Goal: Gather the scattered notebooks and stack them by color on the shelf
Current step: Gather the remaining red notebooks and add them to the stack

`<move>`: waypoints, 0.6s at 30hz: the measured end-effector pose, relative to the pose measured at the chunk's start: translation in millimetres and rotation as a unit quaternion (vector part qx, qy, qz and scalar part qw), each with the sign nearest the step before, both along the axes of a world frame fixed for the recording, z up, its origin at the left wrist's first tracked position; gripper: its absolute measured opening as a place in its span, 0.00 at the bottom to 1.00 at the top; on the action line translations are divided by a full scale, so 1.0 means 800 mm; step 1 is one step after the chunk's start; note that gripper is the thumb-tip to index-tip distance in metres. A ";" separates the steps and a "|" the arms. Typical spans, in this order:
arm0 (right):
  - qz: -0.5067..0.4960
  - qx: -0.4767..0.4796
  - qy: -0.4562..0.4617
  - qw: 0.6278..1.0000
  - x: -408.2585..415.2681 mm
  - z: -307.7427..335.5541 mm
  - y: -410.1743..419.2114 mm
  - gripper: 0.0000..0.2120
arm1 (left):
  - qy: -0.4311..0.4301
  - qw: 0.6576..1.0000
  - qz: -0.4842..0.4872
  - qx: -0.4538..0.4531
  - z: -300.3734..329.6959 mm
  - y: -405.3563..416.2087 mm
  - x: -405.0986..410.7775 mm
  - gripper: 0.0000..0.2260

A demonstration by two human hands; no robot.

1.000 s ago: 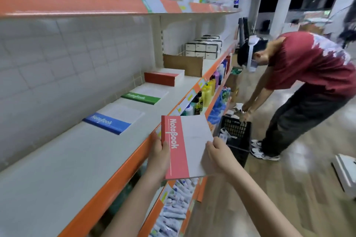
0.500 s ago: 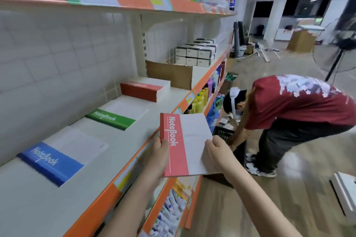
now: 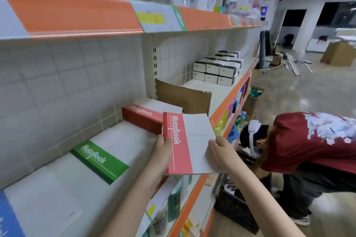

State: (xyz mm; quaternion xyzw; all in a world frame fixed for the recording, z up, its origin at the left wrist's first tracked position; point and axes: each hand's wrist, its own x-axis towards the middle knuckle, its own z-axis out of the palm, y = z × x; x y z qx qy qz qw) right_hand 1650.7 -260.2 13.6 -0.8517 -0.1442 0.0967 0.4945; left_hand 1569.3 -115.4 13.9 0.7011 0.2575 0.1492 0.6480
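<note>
Red notebook point(image 3: 187, 143), gripped at its spine by the left hand point(image 3: 161, 152) and at its opposite edge by the right hand point(image 3: 219, 153), held just before the red stack point(image 3: 143, 116) (green notebook point(image 3: 100, 160) left of the left hand) on the shelf point(image 3: 125, 140).

On the shelf point(image 3: 123, 140) lie a blue notebook point(image 3: 9, 215), a green notebook point(image 3: 99, 160), a red stack point(image 3: 143, 118), cardboard point(image 3: 183, 98) and boxes point(image 3: 217, 70).
</note>
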 end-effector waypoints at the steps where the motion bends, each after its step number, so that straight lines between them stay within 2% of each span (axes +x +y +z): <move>1: 0.005 -0.004 0.001 1.000 0.009 0.000 0.009 0.07 | 0.005 1.000 0.006 0.003 -0.001 0.007 0.004 0.12; 5: 0.048 0.011 -0.008 0.999 0.040 0.000 0.048 0.08 | 0.000 0.999 0.044 0.004 -0.005 0.034 0.018 0.11; 11: 0.141 0.008 -0.035 0.989 0.088 0.005 0.111 0.14 | 0.001 0.992 0.126 0.007 -0.002 0.074 0.027 0.11; 14: 0.207 0.025 -0.022 0.978 0.112 0.009 0.143 0.13 | -0.005 0.985 0.174 -0.002 0.003 0.094 0.035 0.08; 18: 0.270 0.028 -0.004 0.963 0.151 0.017 0.177 0.12 | -0.010 0.972 0.234 -0.011 0.013 0.110 0.056 0.09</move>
